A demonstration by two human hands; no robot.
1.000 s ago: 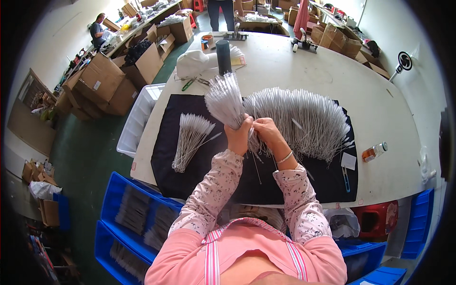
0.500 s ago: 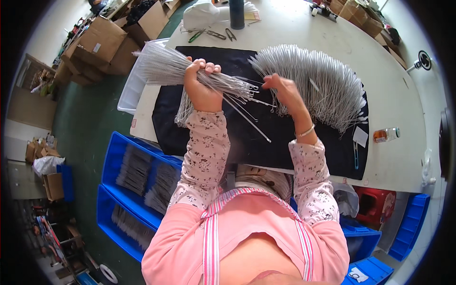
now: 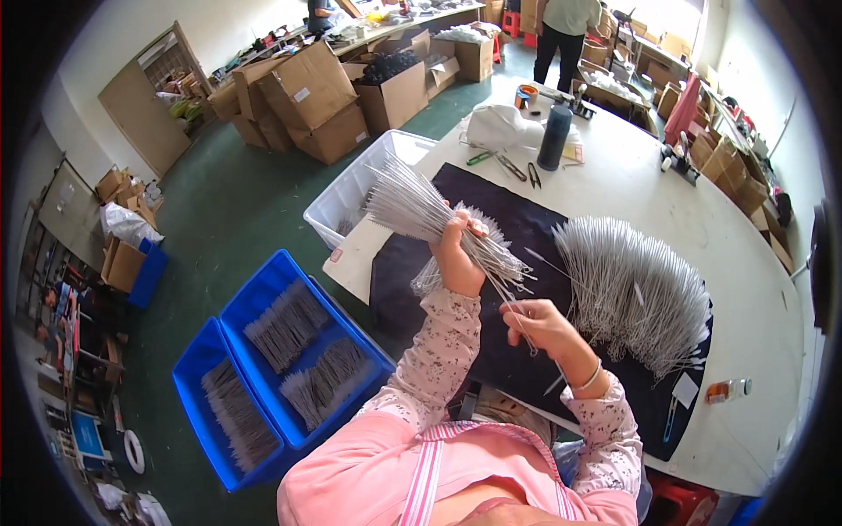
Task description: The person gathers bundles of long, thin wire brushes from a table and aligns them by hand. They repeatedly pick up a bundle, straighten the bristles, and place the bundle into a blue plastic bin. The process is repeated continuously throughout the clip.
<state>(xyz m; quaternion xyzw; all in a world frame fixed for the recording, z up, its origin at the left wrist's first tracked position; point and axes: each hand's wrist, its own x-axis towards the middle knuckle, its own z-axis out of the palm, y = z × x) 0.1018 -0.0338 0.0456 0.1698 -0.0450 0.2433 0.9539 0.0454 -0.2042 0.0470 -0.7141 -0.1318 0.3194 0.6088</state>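
Note:
My left hand (image 3: 460, 256) is closed round a thick bundle of thin wire brushes (image 3: 405, 203), raised above the table. Their white bristle ends fan out to the upper left, and the looped wire ends point down to the right. Just below those loops, my right hand (image 3: 551, 331) pinches the thin wire of a brush between thumb and fingers. A large heap of similar brushes (image 3: 631, 289) covers the right part of a black cloth (image 3: 504, 364). Behind my left hand, a smaller pile of brushes (image 3: 485, 228) is partly hidden.
Blue bins (image 3: 326, 296) holding brushes stand at the left, with a white plastic crate (image 3: 329, 203) beyond. On the white table (image 3: 754, 307) are thread snips (image 3: 534, 175), a dark bottle (image 3: 554, 138), a small glass jar (image 3: 728, 391) and a blue cutter (image 3: 670, 421). Another person (image 3: 566, 35) stands far back.
The view has swung up and left, showing more of the room. My right hand has moved toward my body, below the bundle's looped ends, and now pinches a brush wire. My left hand keeps its bundle.

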